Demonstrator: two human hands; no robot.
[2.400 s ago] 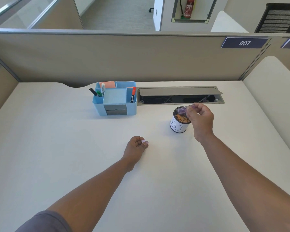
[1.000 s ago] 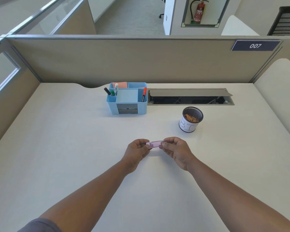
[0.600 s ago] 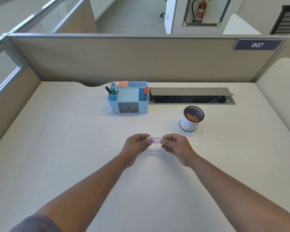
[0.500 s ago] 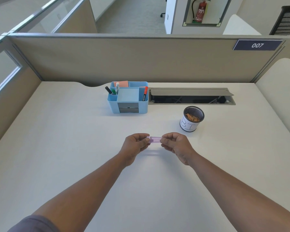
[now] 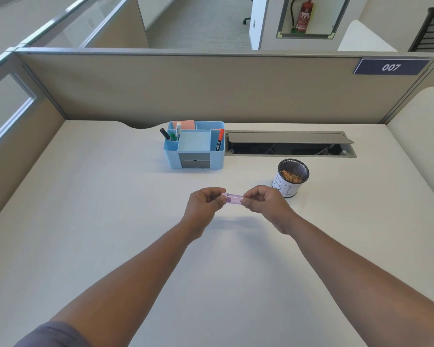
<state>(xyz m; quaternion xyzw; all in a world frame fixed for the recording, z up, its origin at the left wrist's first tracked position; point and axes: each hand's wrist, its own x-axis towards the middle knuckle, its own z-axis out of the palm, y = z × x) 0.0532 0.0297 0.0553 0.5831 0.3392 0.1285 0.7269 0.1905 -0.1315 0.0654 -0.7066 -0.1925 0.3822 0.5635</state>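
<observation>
A small translucent purple case (image 5: 232, 198) is held level a little above the white desk (image 5: 90, 221), at the middle of the view. My left hand (image 5: 203, 207) pinches its left end between thumb and curled fingers. My right hand (image 5: 263, 205) pinches its right end the same way. Both ends of the case are hidden by my fingertips. A black mesh cup (image 5: 291, 177) wrapped in white paper, with brownish shavings inside, stands just right of my right hand.
A light blue desk organizer (image 5: 194, 156) with markers and sticky notes stands behind my hands. An open cable tray (image 5: 288, 145) is set into the desk at back right. Beige partition walls (image 5: 186, 88) close off the back and left.
My right hand came back from over the mesh cup and joined the left hand at the middle of the desk. Both hands then lifted the purple case slightly; over the last half second little moved.
</observation>
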